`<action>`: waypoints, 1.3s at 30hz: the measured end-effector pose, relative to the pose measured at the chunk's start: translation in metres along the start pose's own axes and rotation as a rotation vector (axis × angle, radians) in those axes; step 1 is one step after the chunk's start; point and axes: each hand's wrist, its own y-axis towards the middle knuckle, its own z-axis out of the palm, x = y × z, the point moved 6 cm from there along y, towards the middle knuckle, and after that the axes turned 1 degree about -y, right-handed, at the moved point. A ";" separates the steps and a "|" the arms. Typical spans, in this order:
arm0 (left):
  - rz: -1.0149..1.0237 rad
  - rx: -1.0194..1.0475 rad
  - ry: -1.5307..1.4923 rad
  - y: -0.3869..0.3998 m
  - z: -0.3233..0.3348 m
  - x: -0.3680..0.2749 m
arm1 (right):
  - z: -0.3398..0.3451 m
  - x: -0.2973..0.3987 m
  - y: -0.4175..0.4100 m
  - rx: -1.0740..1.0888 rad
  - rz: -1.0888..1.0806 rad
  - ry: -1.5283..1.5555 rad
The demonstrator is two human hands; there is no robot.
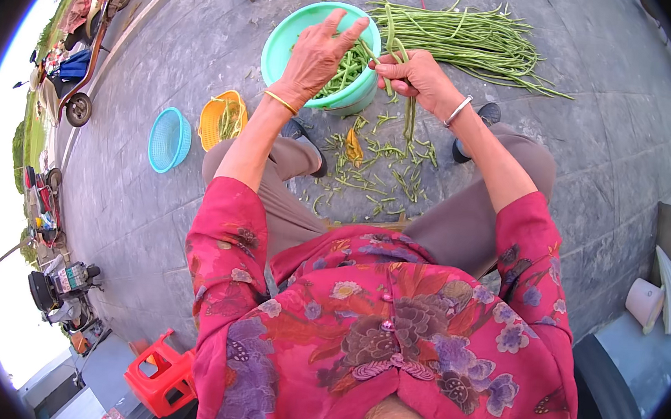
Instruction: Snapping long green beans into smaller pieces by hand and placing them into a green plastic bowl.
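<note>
My left hand [317, 54] hovers palm down over a mint-green plastic basin [276, 51], its fingers apart and nothing visible in them; the thumb is hidden. Short pieces of green bean [346, 73] lie inside the basin. To the right of its rim, my right hand [412, 76] grips a few yard-long beans [409, 121], which hang down below the palm and stick up above the fingers. A large bundle of uncut yard-long beans [461, 39] is spread on the paving beyond that hand. Bean scraps [384, 148] litter the ground between my feet.
A yellow plastic basket [207, 124] with pale bean bits stands left of my leg, beside a blue plastic basket [169, 140]. Among the scraps lies a crumpled yellow thing [353, 148]. A red plastic stool [160, 376] is at lower left. Parked scooters [80, 71] line the far left.
</note>
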 end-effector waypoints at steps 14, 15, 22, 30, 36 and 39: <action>-1.126 -0.273 -1.027 -0.075 0.013 -0.024 | 0.033 -0.016 0.014 0.075 0.116 -0.157; -1.461 -0.393 -1.453 -0.093 0.032 -0.028 | 0.031 -0.018 0.017 0.016 0.133 -0.218; -1.756 -0.719 -1.291 -0.167 0.012 0.001 | 0.070 -0.029 0.029 0.330 0.250 -0.292; -1.387 0.415 -0.979 -0.167 0.017 -0.040 | 0.056 -0.042 0.068 0.161 0.219 -0.321; -1.336 0.144 -0.825 -0.153 0.004 -0.017 | 0.048 -0.044 0.088 0.016 0.004 -0.499; -1.377 -0.156 -0.983 -0.139 -0.008 0.009 | 0.050 -0.036 0.083 0.029 -0.084 -0.587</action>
